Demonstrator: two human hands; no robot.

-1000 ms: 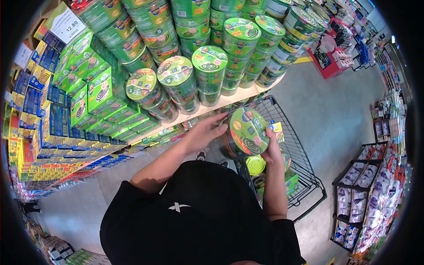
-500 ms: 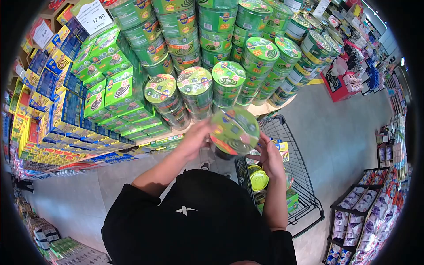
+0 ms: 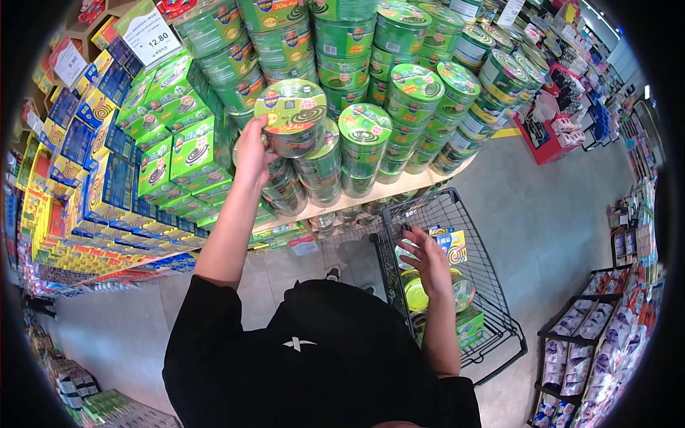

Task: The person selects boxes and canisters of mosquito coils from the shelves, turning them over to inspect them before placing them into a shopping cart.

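Observation:
My left hand is wrapped round the left side of a round tub of mosquito coils with a green lid and coil picture. The tub is held over the front stacks on the display, partly covering the tops of two of them. Just right of it stands a stack of matching tubs. My right hand is open with fingers apart and holds nothing. It hovers over the black shopping cart, above a yellow-green lidded container and a green box lying inside.
Green boxes and blue-yellow boxes are piled on the left of the display. A price sign reads 12.80. The wooden shelf edge runs between me and the stacks. A shelf rack stands at the right.
The tub has gone from between both hands, up and left to the display, in my left hand alone. My right hand has let go and dropped lower, over the cart.

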